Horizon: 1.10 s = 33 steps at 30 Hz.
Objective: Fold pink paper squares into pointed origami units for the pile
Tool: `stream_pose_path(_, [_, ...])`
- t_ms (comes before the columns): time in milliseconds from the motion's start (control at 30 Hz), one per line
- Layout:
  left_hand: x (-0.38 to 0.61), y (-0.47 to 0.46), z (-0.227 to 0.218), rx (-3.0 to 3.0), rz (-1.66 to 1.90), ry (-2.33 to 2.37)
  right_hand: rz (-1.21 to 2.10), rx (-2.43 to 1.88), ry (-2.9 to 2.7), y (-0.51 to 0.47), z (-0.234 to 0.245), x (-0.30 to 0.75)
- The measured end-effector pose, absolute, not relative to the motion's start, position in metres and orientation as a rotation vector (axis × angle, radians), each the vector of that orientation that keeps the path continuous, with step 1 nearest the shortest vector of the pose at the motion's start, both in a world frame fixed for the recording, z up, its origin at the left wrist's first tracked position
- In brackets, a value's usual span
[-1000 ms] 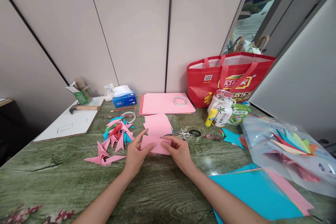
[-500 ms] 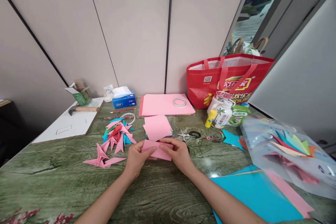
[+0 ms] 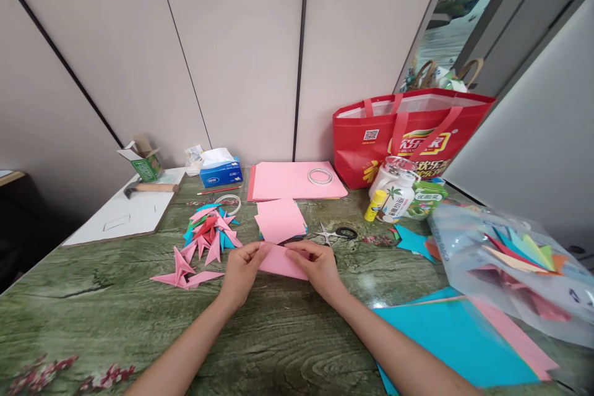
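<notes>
A folded piece of pink paper [image 3: 283,262] is pinched between my two hands above the table. My left hand [image 3: 242,271] grips its left end, thumb and fingers closed along the top edge. On the right end, my right hand [image 3: 320,266] pinches the same edge. Just beyond lies a stack of square paper [image 3: 279,221], pink on top. Scissors [image 3: 331,235] with black handles rest right of the stack, partly hidden by my right hand. Left of my hands sits a heap of folded paper pieces [image 3: 211,232] in pink, blue and red.
Larger pink sheets [image 3: 288,180] with a tape roll [image 3: 320,176] lie by the wall. A red bag [image 3: 357,148], white jar [image 3: 396,198] and glue stick [image 3: 375,205] stand back right. Blue sheets [image 3: 445,340] and a plastic bag [image 3: 464,260] are at right; a hammer [image 3: 153,187] at left.
Both thumbs have moved from the middle of the pink paper up to its top edge. The paper has tilted, and the view has shifted slightly.
</notes>
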State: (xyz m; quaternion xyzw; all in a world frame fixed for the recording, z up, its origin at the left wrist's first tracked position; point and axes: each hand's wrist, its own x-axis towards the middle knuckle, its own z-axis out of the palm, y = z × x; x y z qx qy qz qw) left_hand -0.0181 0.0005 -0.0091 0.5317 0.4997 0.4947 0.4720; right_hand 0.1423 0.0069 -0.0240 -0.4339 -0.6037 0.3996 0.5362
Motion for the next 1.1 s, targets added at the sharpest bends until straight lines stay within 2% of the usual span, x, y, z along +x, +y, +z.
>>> stream_pose_path(1100, [-0.0191, 0.0024, -0.0157, 1.313, 1.305, 1.232, 0.975, -1.055, -1.402, 0.0042, -0.0172, 0.1429])
